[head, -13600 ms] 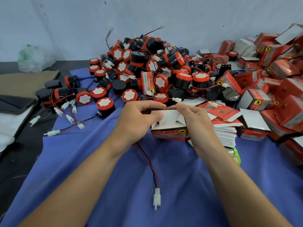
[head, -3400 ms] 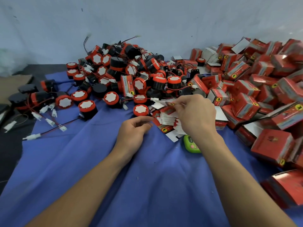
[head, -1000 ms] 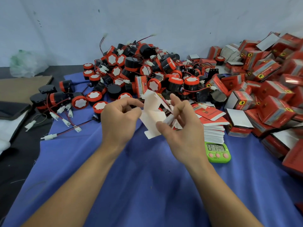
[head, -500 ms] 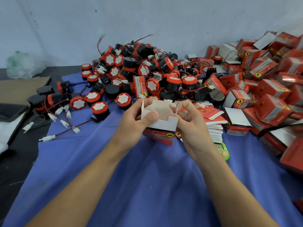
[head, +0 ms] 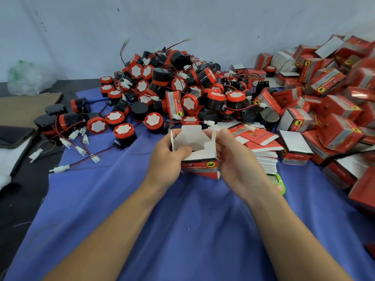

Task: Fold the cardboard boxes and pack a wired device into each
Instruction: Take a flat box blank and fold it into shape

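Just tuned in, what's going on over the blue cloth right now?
A person is folding a cardboard box above the blue cloth. The left hand grips its left side, thumb inside the open top; the right hand, fingers blurred, is at the right flap. No device is inside yet. Loose wired devices are heaped behind, red boxes at right.
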Motion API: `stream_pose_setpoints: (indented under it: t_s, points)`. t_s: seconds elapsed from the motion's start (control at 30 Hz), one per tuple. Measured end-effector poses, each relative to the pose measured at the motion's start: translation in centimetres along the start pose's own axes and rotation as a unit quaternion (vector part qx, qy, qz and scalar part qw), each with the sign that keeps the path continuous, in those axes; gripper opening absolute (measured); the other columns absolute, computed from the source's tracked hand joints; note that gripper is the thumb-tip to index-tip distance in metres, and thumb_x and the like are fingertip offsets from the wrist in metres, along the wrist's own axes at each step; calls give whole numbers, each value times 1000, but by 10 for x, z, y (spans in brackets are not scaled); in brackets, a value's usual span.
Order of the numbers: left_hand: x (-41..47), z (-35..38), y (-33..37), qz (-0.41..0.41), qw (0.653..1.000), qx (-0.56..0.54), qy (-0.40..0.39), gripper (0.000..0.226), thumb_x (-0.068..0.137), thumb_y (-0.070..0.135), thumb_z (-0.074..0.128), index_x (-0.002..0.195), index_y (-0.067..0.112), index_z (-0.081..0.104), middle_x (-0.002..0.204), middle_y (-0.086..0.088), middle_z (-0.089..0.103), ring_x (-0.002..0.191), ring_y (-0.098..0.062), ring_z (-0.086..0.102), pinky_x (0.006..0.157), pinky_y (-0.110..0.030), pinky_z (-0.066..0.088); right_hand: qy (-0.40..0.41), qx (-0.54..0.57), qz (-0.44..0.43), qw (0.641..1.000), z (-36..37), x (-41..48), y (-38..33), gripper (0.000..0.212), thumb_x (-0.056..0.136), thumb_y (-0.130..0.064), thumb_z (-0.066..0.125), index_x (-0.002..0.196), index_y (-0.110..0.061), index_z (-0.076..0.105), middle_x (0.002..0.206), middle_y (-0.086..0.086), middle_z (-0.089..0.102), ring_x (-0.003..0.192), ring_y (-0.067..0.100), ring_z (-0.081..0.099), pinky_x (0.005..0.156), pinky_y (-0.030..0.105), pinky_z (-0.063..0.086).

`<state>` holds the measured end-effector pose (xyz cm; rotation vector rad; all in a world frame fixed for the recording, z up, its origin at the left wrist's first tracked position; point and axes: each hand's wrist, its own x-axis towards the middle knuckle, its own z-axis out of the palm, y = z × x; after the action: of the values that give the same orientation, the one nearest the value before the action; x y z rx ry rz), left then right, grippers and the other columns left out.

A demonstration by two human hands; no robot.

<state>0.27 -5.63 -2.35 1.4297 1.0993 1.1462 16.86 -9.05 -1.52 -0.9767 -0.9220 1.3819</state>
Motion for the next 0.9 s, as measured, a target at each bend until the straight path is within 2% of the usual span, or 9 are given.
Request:
stream_pose_setpoints:
  t_s: [0.07,0.2,0.4,0.53,0.67,0.77,0.83,0.9]
  points:
    - [-1,1,0,7,1000,3,-1,32,78,24,61,106,39,70,102,13,78,95,-8,72,79,-30,57,3,-4,23,1000,-2,1,0,44,96,-54,51,110,-25,80,121,8,75,114,20,70,97,38,52]
    - [-4,2,1,33,999,22,-18,35,84,24,59,111,42,70,106,14,76,101,-11,70,83,-35,57,15,-84,-3,996,0,0,3,31,91,-40,64,104,-17,81,108,14,77,105,30,74,85,36,60]
    - [-6,5,2,50,998,28,-12,44,78,11,53,102,44,69,102,10,75,99,-16,69,83,-44,57,-27,-125,-50,991,-3,-2,-2,27,91,-30,67,114,-21,79,110,8,77,111,25,71,100,47,54]
    - [-4,5,0,31,999,16,8,44,75,10,54,96,45,70,101,7,76,99,-21,70,84,-53,60,-23,-152,-77,985,1,-3,0,23,86,-22,71,108,-24,80,101,5,79,101,21,71,99,48,54]
    - [-7,7,1,29,999,4,-16,43,76,14,58,104,43,71,104,8,76,101,-16,70,85,-42,58,-18,-163,-98,981,2,-3,3,36,85,-4,62,108,-24,80,101,9,79,98,25,73,90,46,58]
    - [-9,8,1,41,994,-80,-63,44,79,24,61,122,24,69,118,-7,74,110,-21,69,92,-38,57,24,-125,-92,988,1,-2,2,34,93,3,58,105,-20,81,100,7,79,91,18,73,77,32,58]
    - [-9,7,2,38,985,-150,-73,47,88,33,55,129,15,66,129,-12,71,119,-24,67,97,-34,56,70,-82,-70,992,2,-1,2,31,95,2,57,102,-15,82,97,9,79,83,15,73,66,25,57]
    - [-8,6,2,16,984,-168,-56,38,103,34,44,120,21,75,122,-7,76,113,-19,71,91,-27,57,94,-58,-44,993,3,1,3,28,97,-2,58,100,-15,82,96,13,79,83,20,75,65,30,60]
